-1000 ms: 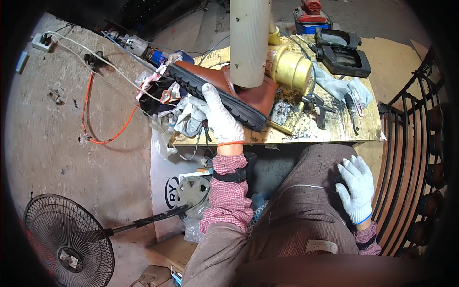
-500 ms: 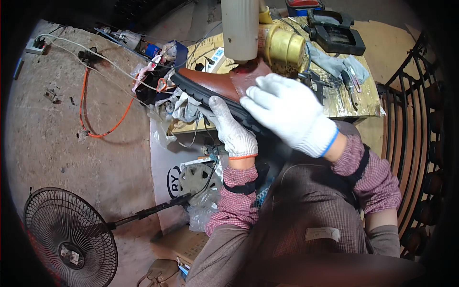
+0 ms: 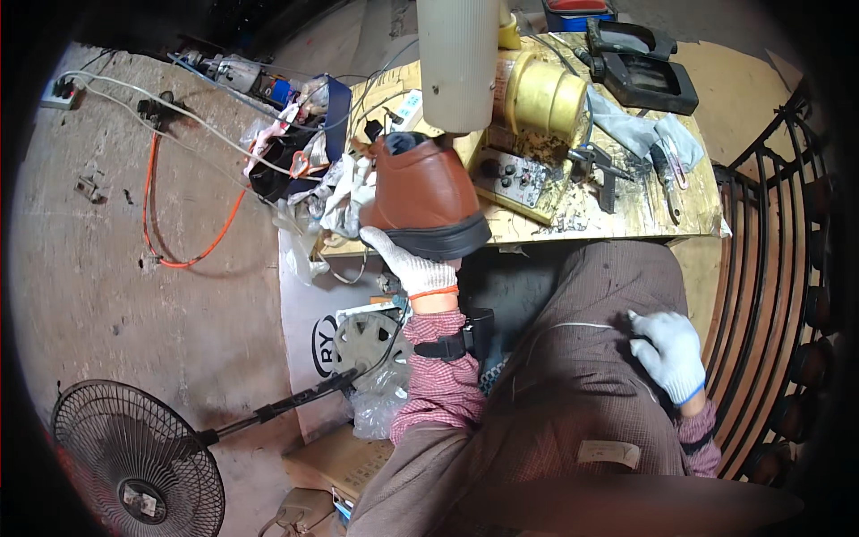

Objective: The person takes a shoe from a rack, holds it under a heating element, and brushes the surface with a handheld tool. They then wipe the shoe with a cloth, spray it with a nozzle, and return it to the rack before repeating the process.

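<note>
- Head view: the brown shoe (image 3: 429, 192) is held at the front of the table (image 3: 702, 201), upright, heel end facing the person, just below the white pipe (image 3: 456, 72); whether shoe and pipe touch cannot be told.
- The left hand (image 3: 413, 268), gloved, supports the shoe from below. Its thumb lies along the black sole (image 3: 443, 237); the other fingers are mostly hidden, though the grip appears closed on the shoe.
- The right hand (image 3: 673, 353), also gloved, is over the lap (image 3: 582, 277), holding nothing visible, fingers slightly bent and apart.
- Possible tipping: with one low support, the shoe could roll off the palm.
- Possible scuffing: a slight lift could rub the leather against the pipe's rim.
- Possible knocking: a sideways swing could catch the rags (image 3: 344, 201) at left or the control box (image 3: 514, 183) at right.
</note>
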`<state>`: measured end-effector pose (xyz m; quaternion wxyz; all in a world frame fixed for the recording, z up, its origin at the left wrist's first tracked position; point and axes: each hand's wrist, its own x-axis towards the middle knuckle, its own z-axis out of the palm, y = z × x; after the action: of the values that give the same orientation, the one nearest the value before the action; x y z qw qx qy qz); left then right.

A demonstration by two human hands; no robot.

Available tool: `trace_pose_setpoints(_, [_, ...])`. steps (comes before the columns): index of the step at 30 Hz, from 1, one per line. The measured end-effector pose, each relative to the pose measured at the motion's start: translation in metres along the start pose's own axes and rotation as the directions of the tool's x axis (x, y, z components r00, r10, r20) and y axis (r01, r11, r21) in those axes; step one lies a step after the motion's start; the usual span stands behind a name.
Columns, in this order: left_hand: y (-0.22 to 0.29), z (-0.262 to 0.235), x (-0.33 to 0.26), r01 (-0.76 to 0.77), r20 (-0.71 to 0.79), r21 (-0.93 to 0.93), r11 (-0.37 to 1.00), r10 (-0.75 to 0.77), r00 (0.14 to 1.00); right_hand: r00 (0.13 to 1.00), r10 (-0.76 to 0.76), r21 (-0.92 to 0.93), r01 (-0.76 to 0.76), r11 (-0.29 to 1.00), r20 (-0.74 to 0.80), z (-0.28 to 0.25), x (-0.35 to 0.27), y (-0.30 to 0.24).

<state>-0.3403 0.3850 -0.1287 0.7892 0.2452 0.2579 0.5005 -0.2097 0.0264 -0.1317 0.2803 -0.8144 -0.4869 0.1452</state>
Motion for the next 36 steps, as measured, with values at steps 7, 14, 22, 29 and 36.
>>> trace_pose_setpoints(7, [-0.013, -0.024, 0.038, 0.071, 0.038, -0.173, 0.982, -0.066, 0.997, 0.990, 0.140, -0.071, -0.139, 0.988, 0.008, -0.010, -0.030, 0.015])
trace_pose_setpoints(14, [-0.014, -0.053, -0.006, 0.051, 0.220, -0.031, 0.998, -0.043, 0.974, 0.990, -0.140, -0.090, 0.139, 0.986, -0.005, -0.006, 0.025, -0.008])
trace_pose_setpoints(22, [-0.066, -0.071, -0.071, 0.686, 0.712, -0.391, 0.614, -0.271, 0.648, 0.986, -0.142, -0.138, 0.154, 0.979, 0.090, -0.018, 0.018, -0.021])
trace_pose_setpoints(29, [-0.048, -0.055, -0.034, 0.652, 0.681, -0.375, 0.659, -0.282, 0.676, 0.998, 0.000, -0.100, 0.006, 0.995, 0.059, -0.007, -0.019, -0.007])
trace_pose_setpoints(36, [-0.045, -0.056, -0.042, 0.621, 0.621, -0.353, 0.699, -0.322, 0.715, 0.999, 0.006, -0.092, -0.002, 0.996, 0.041, -0.012, -0.004, -0.025])
